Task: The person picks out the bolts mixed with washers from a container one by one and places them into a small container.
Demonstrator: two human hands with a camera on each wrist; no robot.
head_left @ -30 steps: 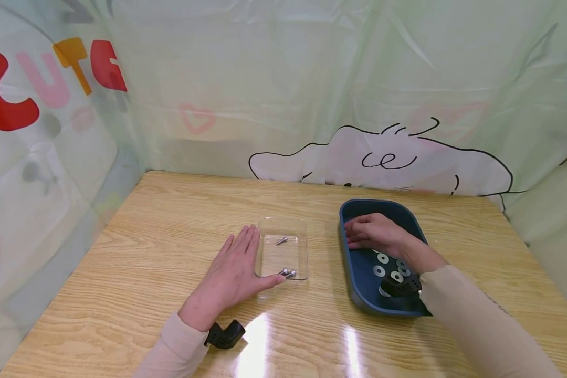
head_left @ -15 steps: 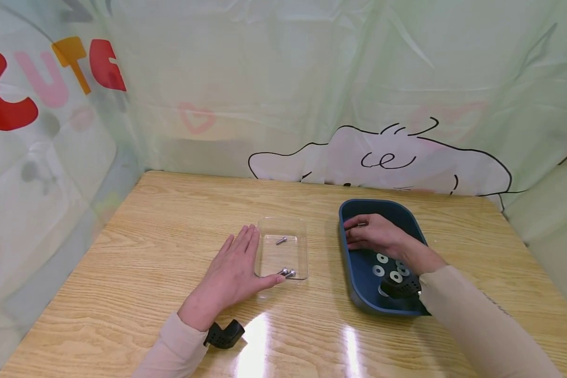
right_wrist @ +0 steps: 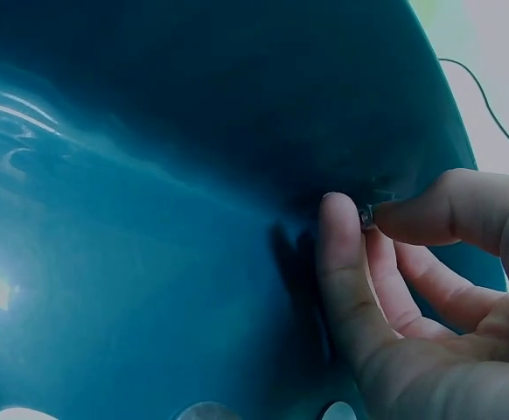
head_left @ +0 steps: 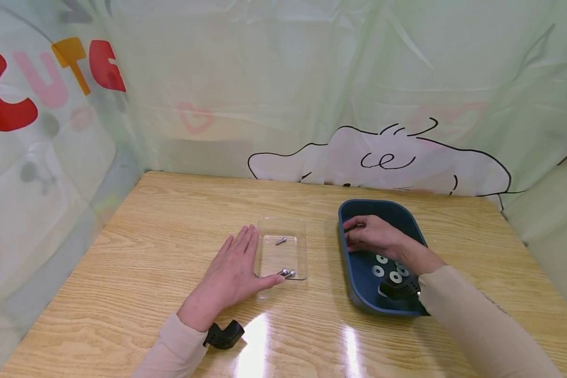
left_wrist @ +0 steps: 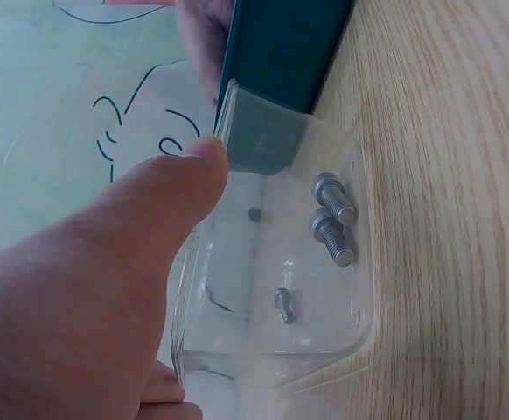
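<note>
My left hand [head_left: 233, 270] lies with straight fingers along the left side of a clear plastic box [head_left: 283, 226], its thumb touching the near rim. Inside the box are two larger socket-head screws [left_wrist: 331, 226] side by side and one smaller screw [left_wrist: 285, 304]. My right hand [head_left: 375, 233] reaches into a dark blue bin [head_left: 356, 294] at its far left corner. Between thumb and index finger it pinches a small metal screw [right_wrist: 366, 216], mostly hidden by the fingertips. Several flat washers [head_left: 378, 271] lie on the bin floor under the right wrist.
The wooden table [head_left: 170, 210] bears both containers, with a gap between the box and the bin. A printed curtain [head_left: 264, 79] hangs behind the table and along its sides. A black wrist camera [head_left: 224, 334] sits on the left wrist.
My right hand's fingers have shifted and drawn together slightly at the bin's far left corner. My left hand, the box and the bin hold nearly the same places.
</note>
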